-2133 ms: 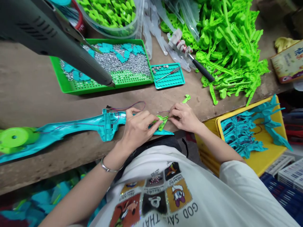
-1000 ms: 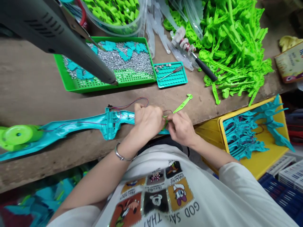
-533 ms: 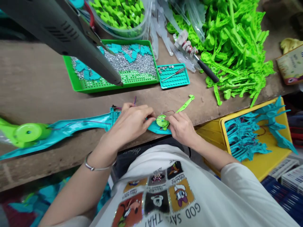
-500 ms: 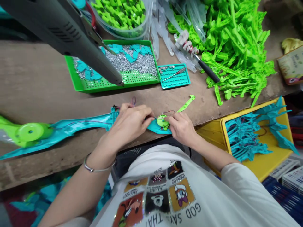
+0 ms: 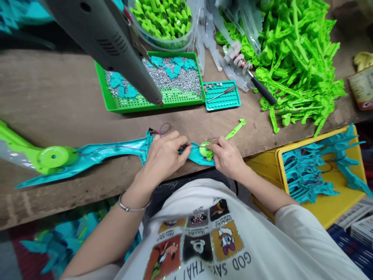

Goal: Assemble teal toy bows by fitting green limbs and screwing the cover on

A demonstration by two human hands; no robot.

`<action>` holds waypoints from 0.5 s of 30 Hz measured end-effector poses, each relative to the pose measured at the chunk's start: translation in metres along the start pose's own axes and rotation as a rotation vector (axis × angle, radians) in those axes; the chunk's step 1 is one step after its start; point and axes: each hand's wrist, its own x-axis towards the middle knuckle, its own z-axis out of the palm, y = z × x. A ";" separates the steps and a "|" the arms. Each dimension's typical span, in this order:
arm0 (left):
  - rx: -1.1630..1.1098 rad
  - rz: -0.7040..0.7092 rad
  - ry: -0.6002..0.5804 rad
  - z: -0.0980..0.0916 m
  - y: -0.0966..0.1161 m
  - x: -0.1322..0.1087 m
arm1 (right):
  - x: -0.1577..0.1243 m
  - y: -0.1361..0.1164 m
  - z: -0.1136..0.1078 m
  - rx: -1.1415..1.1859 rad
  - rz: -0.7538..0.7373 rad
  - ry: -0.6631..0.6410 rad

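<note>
A long turquoise plastic toy part (image 5: 116,149) lies along the table's front edge, a thin wire running in its channel. Over its right half rests my left hand (image 5: 164,155), thumb and forefinger pinched together; what they hold is too small to make out. My right hand (image 5: 229,157) is closed at the edge of a small green disc (image 5: 206,149) seated on the turquoise part's right end. A thin reddish wire shows by those fingertips, whose grip is hidden. Beyond the left hand a purple wire loop (image 5: 165,128) sticks up. A green arm piece (image 5: 236,129) lies behind the right hand.
A grey power screwdriver (image 5: 128,54) hangs over a green tray (image 5: 110,105) of screws and turquoise pieces. Beside it are a small teal tray (image 5: 224,101) with a screwdriver, a black-handled tool (image 5: 264,90) and heaped green parts (image 5: 300,58). A yellow bin (image 5: 344,210) stands right.
The whole view has shifted, so the scene sits slightly further right. Both hands keep nearly the same places on the turquoise part, with small finger movements at most.
</note>
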 end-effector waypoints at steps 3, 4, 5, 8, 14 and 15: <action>0.032 -0.013 -0.016 -0.001 0.002 0.001 | 0.001 -0.004 -0.002 -0.012 0.015 0.018; 0.048 -0.020 -0.022 -0.002 0.003 0.001 | 0.001 -0.005 -0.002 -0.021 0.023 0.022; 0.060 -0.027 -0.030 -0.002 0.005 0.002 | 0.002 -0.007 -0.003 -0.030 0.031 0.028; 0.074 -0.040 -0.049 -0.004 0.010 0.004 | 0.003 -0.015 -0.002 -0.034 0.023 0.075; 0.033 -0.053 -0.081 -0.006 0.007 0.007 | 0.003 -0.025 0.007 0.001 -0.054 0.100; 0.004 -0.052 -0.087 -0.006 0.004 0.007 | 0.003 -0.026 0.009 0.006 -0.047 0.091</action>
